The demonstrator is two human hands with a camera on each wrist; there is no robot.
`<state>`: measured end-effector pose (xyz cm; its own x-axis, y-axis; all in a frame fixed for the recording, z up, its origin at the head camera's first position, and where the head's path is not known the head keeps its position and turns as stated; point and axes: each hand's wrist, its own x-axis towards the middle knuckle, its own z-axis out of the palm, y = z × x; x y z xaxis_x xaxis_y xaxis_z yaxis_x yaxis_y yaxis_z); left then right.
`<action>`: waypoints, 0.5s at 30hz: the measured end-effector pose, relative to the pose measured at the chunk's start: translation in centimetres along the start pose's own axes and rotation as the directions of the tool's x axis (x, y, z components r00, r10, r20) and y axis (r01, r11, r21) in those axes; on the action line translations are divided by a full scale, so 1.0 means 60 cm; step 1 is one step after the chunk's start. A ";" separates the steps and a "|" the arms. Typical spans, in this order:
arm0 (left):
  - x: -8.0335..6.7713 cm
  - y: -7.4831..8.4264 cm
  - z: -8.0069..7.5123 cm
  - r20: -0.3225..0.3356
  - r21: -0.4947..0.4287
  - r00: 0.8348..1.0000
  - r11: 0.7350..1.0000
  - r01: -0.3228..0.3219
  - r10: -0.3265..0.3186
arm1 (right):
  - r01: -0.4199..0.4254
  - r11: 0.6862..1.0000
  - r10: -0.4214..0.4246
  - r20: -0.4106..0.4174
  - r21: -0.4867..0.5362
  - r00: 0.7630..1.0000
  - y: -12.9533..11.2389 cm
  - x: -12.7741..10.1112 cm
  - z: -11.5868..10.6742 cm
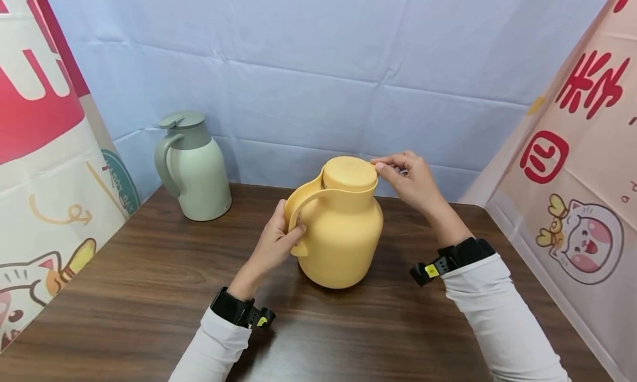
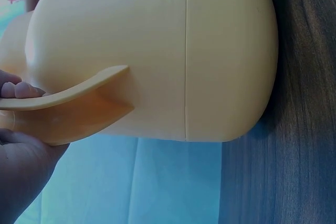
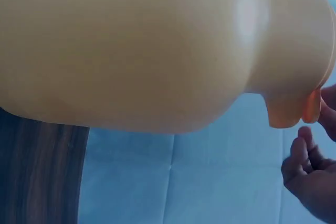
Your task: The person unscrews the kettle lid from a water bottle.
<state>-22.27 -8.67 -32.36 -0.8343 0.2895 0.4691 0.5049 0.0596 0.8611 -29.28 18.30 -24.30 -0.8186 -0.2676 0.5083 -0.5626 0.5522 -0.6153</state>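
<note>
A yellow insulated jug (image 1: 340,238) stands in the middle of the wooden table. My left hand (image 1: 278,235) grips its handle (image 2: 79,90), fingers wrapped round it and thumb on the near side. At the top, the round lid (image 1: 350,172) sits in the jug's neck. My right hand (image 1: 410,180) pinches the lid's edge on the spout side with thumb and index finger. In the right wrist view a small orange tab (image 3: 312,107) shows at those fingertips, just above the spout (image 3: 283,111). The other right fingers are bent below, apart from the jug.
A pale green jug (image 1: 199,172) with a grey-green lid and handle stands at the back left of the table (image 1: 149,293). Light blue cloth (image 1: 298,83) hangs behind the table. Printed cloths hang at the left (image 1: 45,177) and right (image 1: 572,205).
</note>
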 end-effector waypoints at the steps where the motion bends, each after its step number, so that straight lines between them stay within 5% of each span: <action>1: 0.000 0.000 0.001 -0.001 0.001 1.000 1.000 0.004 -0.004 | -0.007 1.000 0.007 -0.007 -0.017 1.000 -0.002 0.004 0.000; 8: -0.001 0.001 0.002 -0.007 0.001 1.000 1.000 0.016 -0.016 | -0.213 0.972 0.220 0.068 -0.098 0.973 -0.026 0.039 -0.005; 15: 0.000 -0.001 0.004 -0.008 0.006 1.000 1.000 0.011 -0.011 | -0.439 0.881 0.465 0.148 -0.178 0.873 -0.051 0.083 -0.007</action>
<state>-22.25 -8.45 -32.45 -0.8417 0.2811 0.4610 0.4968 0.0688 0.8651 -31.56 15.64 -19.62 -0.9932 -0.0937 0.0684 -0.1155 0.7443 -0.6578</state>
